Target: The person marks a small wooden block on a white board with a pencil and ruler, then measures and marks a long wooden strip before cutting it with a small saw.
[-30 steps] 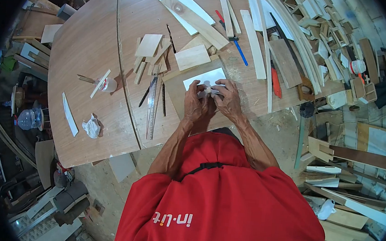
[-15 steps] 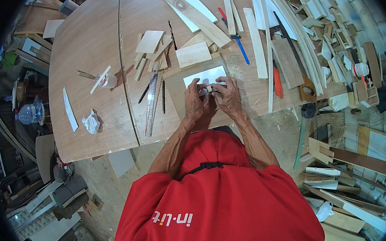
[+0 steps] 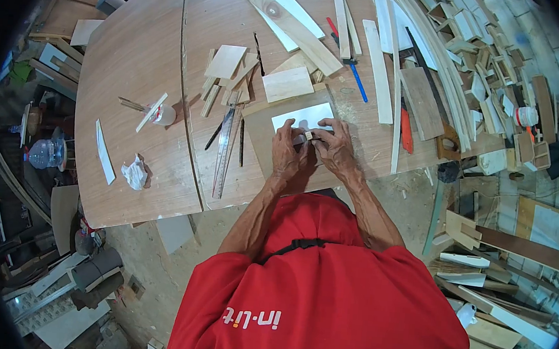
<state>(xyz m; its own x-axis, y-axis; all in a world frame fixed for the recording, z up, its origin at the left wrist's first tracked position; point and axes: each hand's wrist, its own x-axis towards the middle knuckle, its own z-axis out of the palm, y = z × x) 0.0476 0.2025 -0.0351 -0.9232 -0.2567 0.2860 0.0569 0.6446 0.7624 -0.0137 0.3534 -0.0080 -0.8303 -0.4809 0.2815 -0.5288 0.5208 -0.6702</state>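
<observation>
My left hand (image 3: 288, 151) and my right hand (image 3: 336, 146) meet over the near edge of a white rectangular panel (image 3: 302, 116). Between their fingertips is a small pale wooden block (image 3: 309, 135), with fingers closed on it from both sides. Some darker detail beside the block is too small to make out. Under the white panel lies a brown board (image 3: 261, 137) near the table's front edge. Just beyond, a pale wooden piece (image 3: 288, 82) rests on the board's far side.
Left of the hands lie a metal ruler (image 3: 224, 150) and dark slim rods. Stacked wood offcuts (image 3: 225, 61), a white cup (image 3: 164, 115) and crumpled white paper (image 3: 135, 173) are farther left. Long strips (image 3: 377, 71), a blue-handled tool (image 3: 358, 81) and a saw handle (image 3: 449, 147) lie right.
The view has shifted slightly, so the table appears a little moved and turned. Both hands stay at the white panel with the small block between their fingers.
</observation>
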